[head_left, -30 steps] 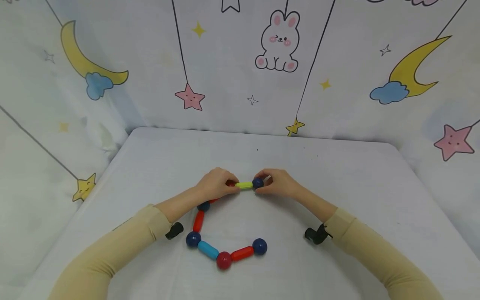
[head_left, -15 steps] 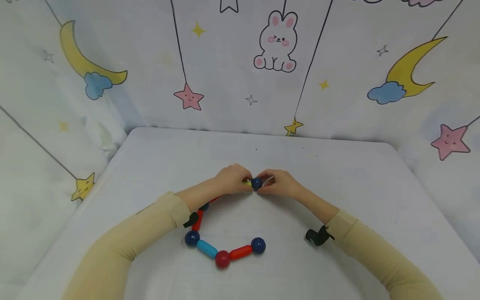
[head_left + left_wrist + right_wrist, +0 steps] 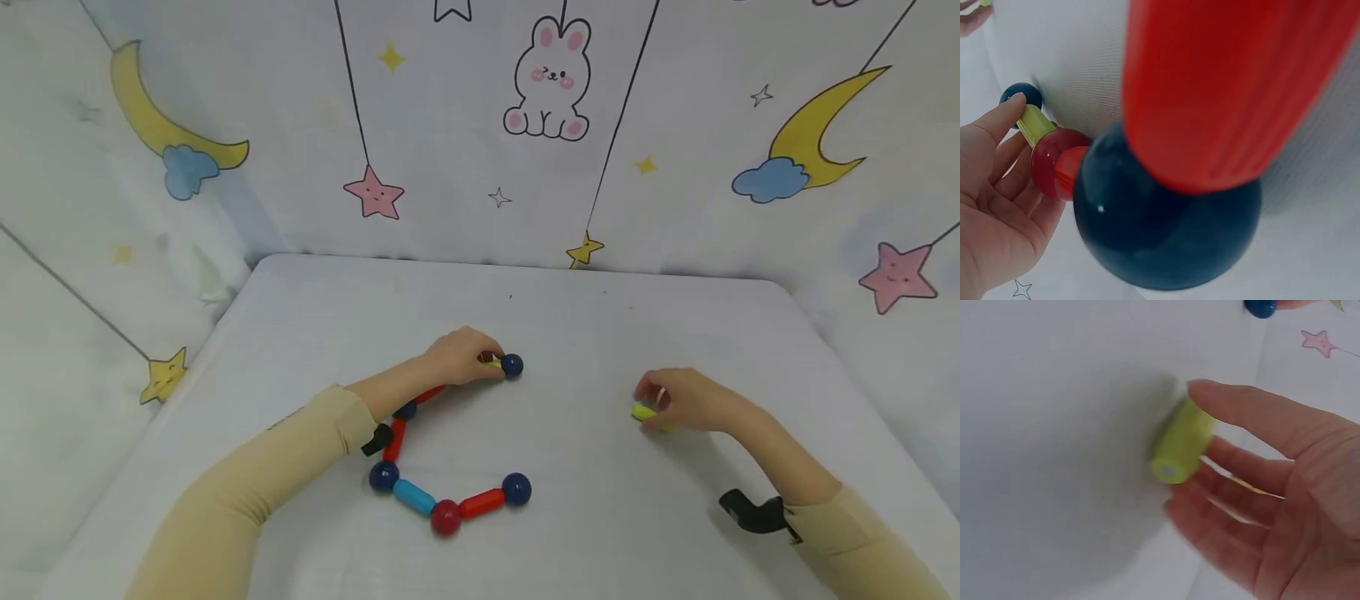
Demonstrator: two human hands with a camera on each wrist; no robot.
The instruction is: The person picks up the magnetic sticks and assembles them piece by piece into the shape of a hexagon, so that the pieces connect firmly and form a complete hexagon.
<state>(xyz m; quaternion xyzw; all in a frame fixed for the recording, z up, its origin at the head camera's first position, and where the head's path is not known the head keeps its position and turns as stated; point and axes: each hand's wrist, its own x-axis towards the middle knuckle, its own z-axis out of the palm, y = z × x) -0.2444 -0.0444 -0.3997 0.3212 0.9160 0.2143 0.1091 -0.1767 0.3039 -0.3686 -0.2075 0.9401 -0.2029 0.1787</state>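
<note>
A chain of magnetic sticks and balls curves over the table. My left hand [image 3: 463, 357] is at its far end, the thumb and fingers pinching a yellow-green magnetic stick [image 3: 1036, 125] between a navy ball [image 3: 512, 365] and a red ball [image 3: 1047, 164]. That red ball is hidden by the hand in the head view. Off to the right, my right hand [image 3: 693, 400] pinches another yellow-green magnetic stick [image 3: 1182, 442] between thumb and fingers, close over the table; one end with a small grey centre faces the right wrist camera.
Nearer the front, the chain runs through a navy ball [image 3: 384, 476], a blue stick [image 3: 414, 497], a red ball [image 3: 446, 517] and a red stick [image 3: 482, 503] to a navy end ball [image 3: 517, 489]. A patterned cloth [image 3: 450, 217] hangs behind the white table [image 3: 585, 533].
The left hand slid right along the chain to the yellow-green stick beside the navy ball. The right hand left that ball and moved right and nearer; a yellow-green stick now shows in it.
</note>
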